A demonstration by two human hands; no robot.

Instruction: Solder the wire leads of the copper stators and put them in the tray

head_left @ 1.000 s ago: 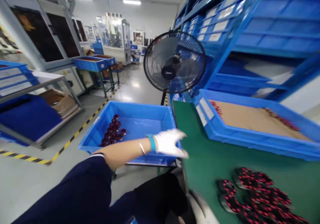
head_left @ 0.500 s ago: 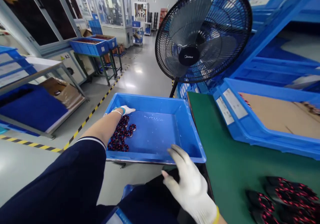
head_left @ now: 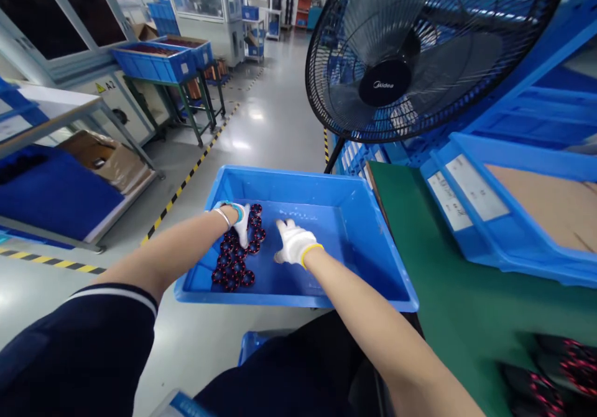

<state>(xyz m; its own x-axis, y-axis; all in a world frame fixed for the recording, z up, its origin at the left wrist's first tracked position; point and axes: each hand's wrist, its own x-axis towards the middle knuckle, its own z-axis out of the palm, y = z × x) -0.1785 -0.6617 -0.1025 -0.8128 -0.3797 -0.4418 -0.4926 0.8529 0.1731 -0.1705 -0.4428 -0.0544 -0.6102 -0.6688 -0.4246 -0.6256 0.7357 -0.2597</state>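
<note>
Reaching for rings, apparently | left hand: fingers apart, rings alongside | right hand: fingers apart, rings leftward | bin around both | grasping would need fingers closing

Left hand angles down, its grip unclear from here; right hand reaches forward, fingers parted.

The fan hub reads "Midea"; the machine panel, "A2" beside a warning triangle.
</note>
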